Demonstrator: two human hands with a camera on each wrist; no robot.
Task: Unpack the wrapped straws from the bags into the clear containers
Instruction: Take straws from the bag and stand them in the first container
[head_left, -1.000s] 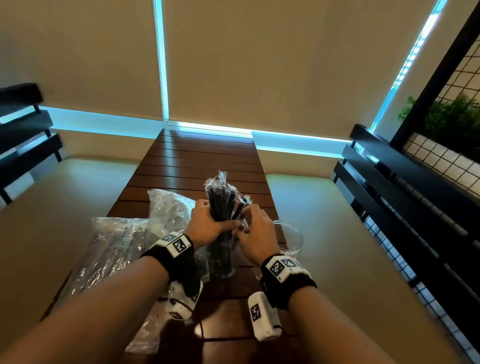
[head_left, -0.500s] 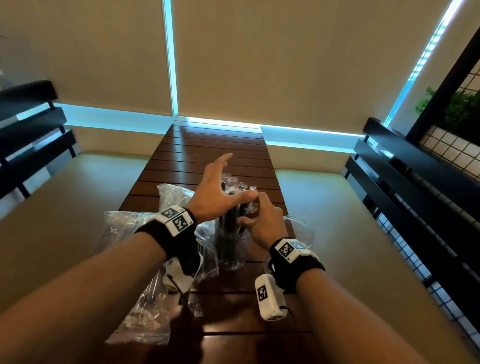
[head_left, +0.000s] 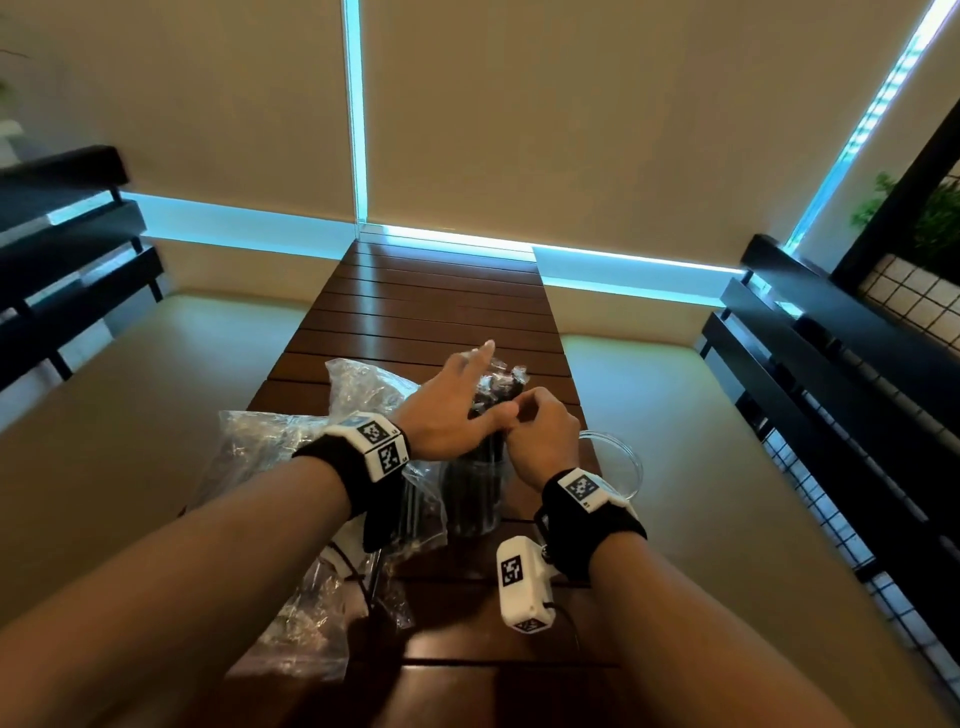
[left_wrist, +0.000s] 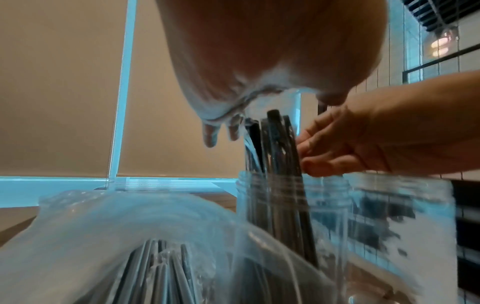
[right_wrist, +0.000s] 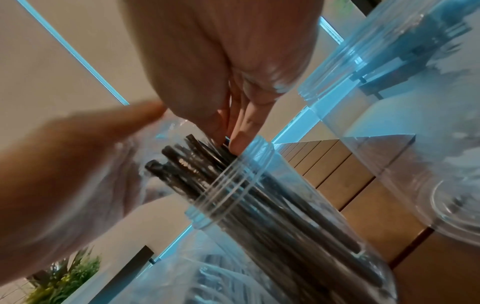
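Observation:
A clear jar (head_left: 475, 499) stands on the wooden table, holding a bundle of black wrapped straws (head_left: 496, 389) whose tops stick out of its mouth. My left hand (head_left: 452, 410) lies flat over the straw tops with straight fingers (left_wrist: 210, 133). My right hand (head_left: 543, 434) is at the right side of the bundle, its curled fingertips (right_wrist: 241, 137) pinching straws (right_wrist: 187, 164) just above the jar rim (right_wrist: 233, 174). A second clear container (head_left: 618, 462) stands just to the right.
Crumpled clear plastic bags (head_left: 270, 457) lie left of the jar; one (left_wrist: 130, 246) still holds straws. The slatted table (head_left: 431, 312) runs on to the far window. Cushioned benches flank it, with black rails at both sides.
My left hand let go of the bundle, opened and came down flat on the straw tops. The straws sank lower into the jar. My right hand stayed at the bundle.

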